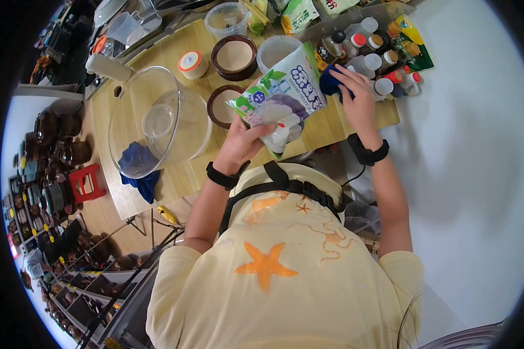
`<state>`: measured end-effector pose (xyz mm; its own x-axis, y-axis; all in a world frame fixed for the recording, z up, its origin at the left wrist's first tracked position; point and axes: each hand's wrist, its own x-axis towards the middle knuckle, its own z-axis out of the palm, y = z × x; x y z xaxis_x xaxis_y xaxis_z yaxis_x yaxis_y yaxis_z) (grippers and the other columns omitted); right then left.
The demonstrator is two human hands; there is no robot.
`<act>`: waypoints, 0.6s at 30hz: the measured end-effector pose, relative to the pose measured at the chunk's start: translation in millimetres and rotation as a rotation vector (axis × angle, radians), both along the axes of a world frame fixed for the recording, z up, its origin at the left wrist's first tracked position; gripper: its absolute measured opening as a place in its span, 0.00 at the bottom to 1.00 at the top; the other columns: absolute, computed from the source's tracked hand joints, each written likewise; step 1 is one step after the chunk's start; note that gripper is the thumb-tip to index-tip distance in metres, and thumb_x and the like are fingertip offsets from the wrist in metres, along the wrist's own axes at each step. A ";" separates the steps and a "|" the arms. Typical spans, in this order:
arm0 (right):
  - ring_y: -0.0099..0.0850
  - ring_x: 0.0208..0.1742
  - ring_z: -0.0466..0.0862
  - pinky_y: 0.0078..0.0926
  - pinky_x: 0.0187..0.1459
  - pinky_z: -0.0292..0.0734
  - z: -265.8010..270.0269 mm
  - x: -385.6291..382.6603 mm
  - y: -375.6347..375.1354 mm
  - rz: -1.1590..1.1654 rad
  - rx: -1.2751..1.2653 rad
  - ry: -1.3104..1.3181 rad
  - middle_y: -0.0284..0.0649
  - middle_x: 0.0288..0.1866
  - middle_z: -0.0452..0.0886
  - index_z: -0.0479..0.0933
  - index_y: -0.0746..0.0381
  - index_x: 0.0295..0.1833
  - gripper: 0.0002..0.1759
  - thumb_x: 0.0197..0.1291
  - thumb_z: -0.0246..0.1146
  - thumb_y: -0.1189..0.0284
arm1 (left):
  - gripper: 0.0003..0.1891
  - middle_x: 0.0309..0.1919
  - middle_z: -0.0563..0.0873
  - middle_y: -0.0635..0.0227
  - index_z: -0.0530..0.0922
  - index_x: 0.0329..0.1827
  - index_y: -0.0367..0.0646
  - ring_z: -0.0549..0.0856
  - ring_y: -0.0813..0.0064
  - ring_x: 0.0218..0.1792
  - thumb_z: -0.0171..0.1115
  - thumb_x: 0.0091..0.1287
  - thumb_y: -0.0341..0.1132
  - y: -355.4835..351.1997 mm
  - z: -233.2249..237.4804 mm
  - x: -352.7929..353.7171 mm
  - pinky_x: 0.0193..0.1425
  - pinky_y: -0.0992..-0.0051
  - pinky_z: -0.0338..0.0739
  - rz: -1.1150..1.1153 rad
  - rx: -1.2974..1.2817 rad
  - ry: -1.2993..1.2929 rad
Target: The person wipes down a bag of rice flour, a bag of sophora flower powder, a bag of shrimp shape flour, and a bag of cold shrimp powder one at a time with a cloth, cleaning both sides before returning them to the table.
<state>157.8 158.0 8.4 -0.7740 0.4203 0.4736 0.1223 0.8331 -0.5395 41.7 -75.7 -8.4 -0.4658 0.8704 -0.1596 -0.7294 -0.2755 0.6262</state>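
My left hand (245, 139) grips the lower edge of a green, white and purple food packet (285, 99), its thumb across the front. The packet is tilted above the wooden table (186, 166). To its right, my right hand (355, 93) rests on a dark blue cloth (330, 81), fingers bent over it; the cloth's far side is hidden. Just left of the packet sit brown-rimmed round bowls (234, 55), (221, 106). A clear round tub (273, 51) stands partly behind the packet.
A large clear bowl (186, 125) leans over a small clear container (158, 121) at the left. Another blue cloth (141, 180) hangs near the front edge. Several bottles (370, 64) stand at the right. An orange-lidded jar (192, 64) and a white bottle (108, 67) stand farther back.
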 end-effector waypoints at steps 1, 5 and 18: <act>0.38 0.49 0.74 0.32 0.55 0.68 1.5 1.5 1.6 -0.006 -0.008 -0.018 0.35 0.54 0.79 0.79 0.56 0.50 0.21 0.50 0.57 0.85 | 0.42 0.59 0.71 0.63 0.51 0.72 0.50 0.72 0.65 0.60 0.56 0.56 0.13 -0.7 2.4 -1.1 0.62 0.62 0.70 0.003 -0.017 0.031; 0.38 0.51 0.74 0.32 0.54 0.69 39.2 3.7 -14.4 -0.032 0.083 0.110 0.34 0.55 0.78 0.80 0.56 0.48 0.20 0.49 0.57 0.84 | 0.41 0.59 0.71 0.64 0.50 0.72 0.49 0.72 0.67 0.60 0.56 0.56 0.13 6.3 13.4 -2.1 0.61 0.64 0.71 0.024 0.035 0.163; 0.41 0.58 0.72 0.35 0.58 0.69 40.4 -16.8 -63.2 0.346 0.172 0.157 0.37 0.57 0.74 0.76 0.57 0.52 0.23 0.48 0.57 0.83 | 0.26 0.53 0.77 0.61 0.64 0.61 0.40 0.78 0.65 0.55 0.57 0.59 0.16 0.7 -0.2 7.1 0.59 0.64 0.73 -0.114 -0.055 0.181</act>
<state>141.0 94.9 48.8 -0.7683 0.0529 0.6379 -0.2534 0.8900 -0.3790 48.8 -75.0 -8.6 -0.3901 0.9114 -0.1310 -0.6280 -0.1593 0.7617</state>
